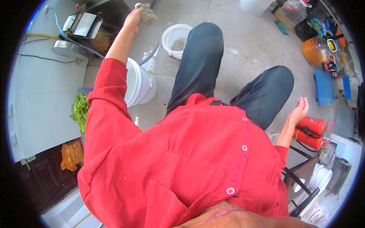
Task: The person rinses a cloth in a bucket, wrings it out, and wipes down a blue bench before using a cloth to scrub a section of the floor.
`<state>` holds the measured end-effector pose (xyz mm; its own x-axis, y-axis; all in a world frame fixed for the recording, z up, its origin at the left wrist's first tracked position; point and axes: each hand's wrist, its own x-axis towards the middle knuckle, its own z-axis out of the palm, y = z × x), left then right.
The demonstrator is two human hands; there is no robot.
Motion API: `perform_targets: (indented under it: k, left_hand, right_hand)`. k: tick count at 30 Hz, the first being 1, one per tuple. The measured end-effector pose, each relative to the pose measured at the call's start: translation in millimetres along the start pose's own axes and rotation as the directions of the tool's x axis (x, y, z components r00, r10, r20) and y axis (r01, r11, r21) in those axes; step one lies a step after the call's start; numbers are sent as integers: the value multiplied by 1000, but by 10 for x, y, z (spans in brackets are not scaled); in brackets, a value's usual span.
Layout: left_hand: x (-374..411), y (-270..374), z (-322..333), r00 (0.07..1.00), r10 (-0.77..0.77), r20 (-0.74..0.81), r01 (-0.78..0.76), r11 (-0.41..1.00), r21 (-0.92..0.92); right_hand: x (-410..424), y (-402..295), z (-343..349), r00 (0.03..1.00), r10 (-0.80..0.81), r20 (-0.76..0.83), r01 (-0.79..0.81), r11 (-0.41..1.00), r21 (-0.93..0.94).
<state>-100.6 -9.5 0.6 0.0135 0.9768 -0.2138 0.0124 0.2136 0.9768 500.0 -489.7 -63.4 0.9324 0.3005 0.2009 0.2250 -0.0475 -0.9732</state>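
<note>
My left hand (133, 21) reaches out at the upper left and grips a crumpled grey-beige cloth (147, 16). Just right of that arm, a round white plastic bucket (168, 31) stands on the floor with some murky liquid in it. Closer to my body is a larger white bucket (148, 88) with a wire handle, partly covered by my red sleeve. My right hand (298, 110) hangs out to the right, holding nothing, its fingers loosely bent. Nearest to it are two red fire extinguishers (312, 125), which lie beyond the wrist.
A grey hose (150, 54) lies on the wet floor between the buckets. At left are a metal machine (85, 25) and leafy greens (79, 111). Jugs of orange liquid (315, 50) and a blue folding stool (325, 87) stand at right. A dark chair (302, 176) is behind my right arm.
</note>
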Motion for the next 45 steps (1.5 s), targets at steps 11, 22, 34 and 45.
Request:
perform_targets:
  k: [11, 22, 34, 45]
  left_hand:
    - [442, -471, 161, 957, 263, 125, -282, 945, 165]
    - [202, 17, 948, 988, 81, 132, -52, 977, -209]
    - [35, 442, 1416, 999, 43, 0, -42, 967, 250]
    - [731, -562, 570, 972, 100, 211, -111, 993, 40]
  right_hand:
    - [374, -918, 1323, 945, -248, 210, 225, 966, 129]
    - [56, -882, 2674, 751, -290, 593, 199, 956, 215]
    - [-147, -731, 3105, 584, -33, 811, -184, 968, 172]
    - [-491, -537, 3706, 319, -35, 947, 283, 957, -60]
